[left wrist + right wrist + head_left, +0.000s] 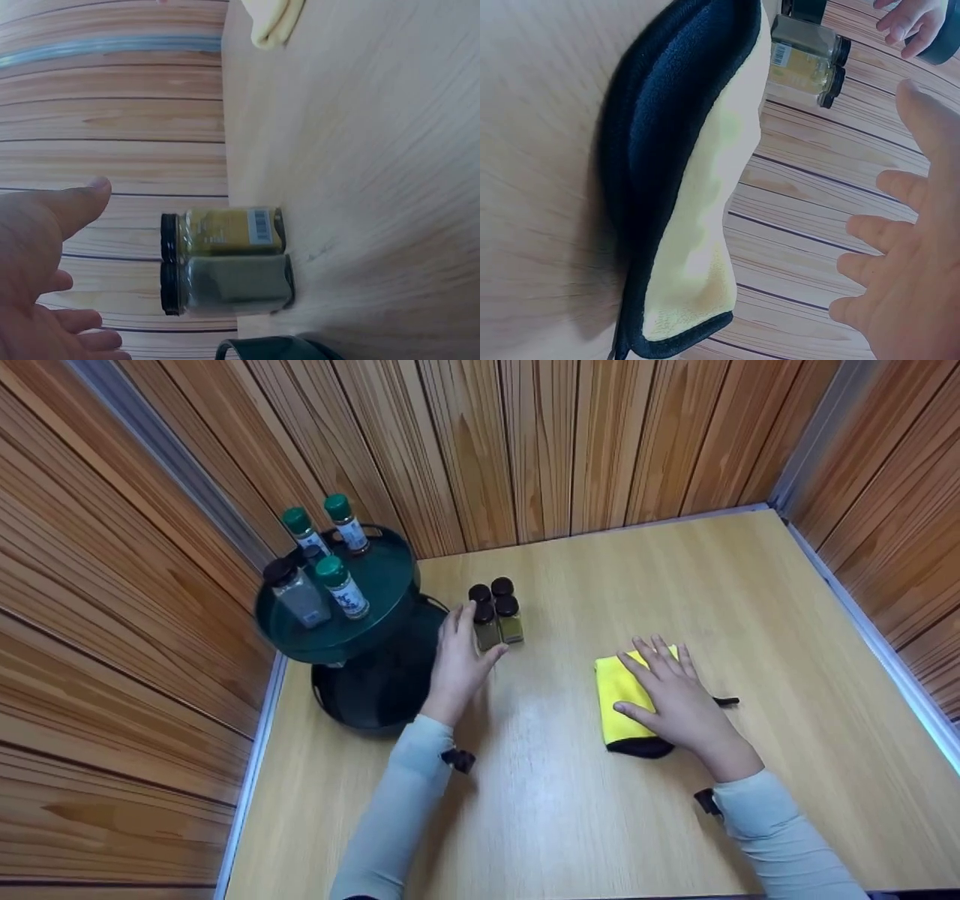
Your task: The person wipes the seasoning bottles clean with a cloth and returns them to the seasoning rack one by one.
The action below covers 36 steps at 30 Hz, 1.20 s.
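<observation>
Pale wood-grained table (555, 810), spanning the middle and lower right of the head view, with a bright sheen near its centre. Standing directly on it, at left of the frame, a round dark green two-tier stand (341, 651). Just right of the stand, at upper centre, four dark-capped jars (507, 609), upright in a tight two-by-two cluster. Right of centre, lying folded, a yellow cloth (619, 697) with black edging (641, 747) at its lower end, a short black strip (726, 702) jutting out to its right.
</observation>
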Available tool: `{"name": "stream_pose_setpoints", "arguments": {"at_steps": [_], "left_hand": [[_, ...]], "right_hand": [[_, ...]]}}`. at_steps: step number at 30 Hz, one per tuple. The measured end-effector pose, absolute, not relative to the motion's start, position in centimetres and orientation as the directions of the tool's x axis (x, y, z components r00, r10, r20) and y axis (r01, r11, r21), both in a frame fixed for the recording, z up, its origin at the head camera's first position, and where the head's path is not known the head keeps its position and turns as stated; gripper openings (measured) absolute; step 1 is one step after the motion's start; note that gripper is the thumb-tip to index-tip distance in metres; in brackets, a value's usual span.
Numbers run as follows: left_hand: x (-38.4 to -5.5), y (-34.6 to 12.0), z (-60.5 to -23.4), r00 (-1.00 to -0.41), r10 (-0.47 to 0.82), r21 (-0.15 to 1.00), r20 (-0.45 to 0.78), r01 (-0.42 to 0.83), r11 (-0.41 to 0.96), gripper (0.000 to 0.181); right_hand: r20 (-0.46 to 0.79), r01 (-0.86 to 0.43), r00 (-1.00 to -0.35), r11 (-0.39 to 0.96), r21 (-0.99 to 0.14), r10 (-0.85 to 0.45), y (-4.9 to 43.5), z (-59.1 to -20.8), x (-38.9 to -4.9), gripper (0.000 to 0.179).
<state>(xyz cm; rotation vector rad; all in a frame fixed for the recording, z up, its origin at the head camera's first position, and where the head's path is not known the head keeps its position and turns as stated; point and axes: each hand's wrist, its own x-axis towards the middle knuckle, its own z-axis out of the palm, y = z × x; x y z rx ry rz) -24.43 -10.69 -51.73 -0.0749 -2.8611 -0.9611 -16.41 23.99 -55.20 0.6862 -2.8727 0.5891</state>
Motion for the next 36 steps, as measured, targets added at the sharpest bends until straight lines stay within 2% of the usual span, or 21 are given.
{"name": "stream_pose_setpoints", "arguments": {"at_steps": [7,19,28,36], "left_hand": [[-25.9,-10.8,-52.4,-0.998,-0.013,0.632,0.053,0.024,0.775,0.088],[-28.3,-11.2,-53.7,-0.993,0.023,0.585,0.112,0.085,0.807,0.086],[-29.8,-11.3,-54.6,-0.998,0.000,0.583,0.060,0.036,0.812,0.082],[-30.8,-11.1,-55.3,-0.997,-0.017,0.582,0.080,0.032,0.813,0.079]], "right_hand": [[0.197,-0.451,-0.892,0.825,-0.340,-0.407,24.1,-55.7,-16.6,0.080],[0.214,-0.452,-0.892,0.818,-0.355,-0.399,24.3,-55.7,-16.8,0.079],[0.206,-0.447,-0.894,0.821,-0.356,-0.398,24.4,-56.1,-16.8,0.079],[0.207,-0.452,-0.892,0.820,-0.350,-0.403,24.5,-56.1,-17.0,0.079]]}}
